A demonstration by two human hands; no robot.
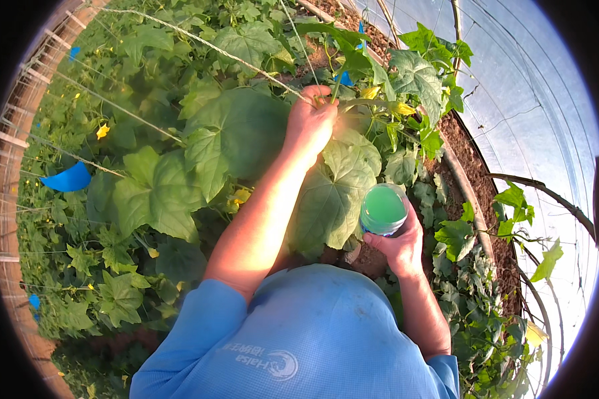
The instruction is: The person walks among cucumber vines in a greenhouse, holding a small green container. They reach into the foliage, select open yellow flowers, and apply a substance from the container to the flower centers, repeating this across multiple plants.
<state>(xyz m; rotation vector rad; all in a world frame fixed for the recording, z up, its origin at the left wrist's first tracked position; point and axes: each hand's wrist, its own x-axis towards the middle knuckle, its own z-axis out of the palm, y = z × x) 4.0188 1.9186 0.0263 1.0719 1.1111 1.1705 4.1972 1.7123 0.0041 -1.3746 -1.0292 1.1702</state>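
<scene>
My left hand (313, 117) is raised among the vines, its fingers closed around a green plant stem (336, 89) where a twine string (259, 71) meets it. Just right of those fingers, a slim young fruit with a yellow flower (402, 108) at its end points to the right. Lower down, my right hand (402, 244) holds a clear open-topped container (384, 207) with green liquid in it. Broad leaves (337, 184) spread between the two hands. The fingertips of my left hand are partly hidden by the stem and string.
Dense leafy vines with yellow flowers fill the left side, crossed by strings. Blue pieces (67, 178) hang among them. On the right, a pale pipe (466, 197) runs along bare soil, beside plastic sheeting (539, 109) and bent branches (544, 187).
</scene>
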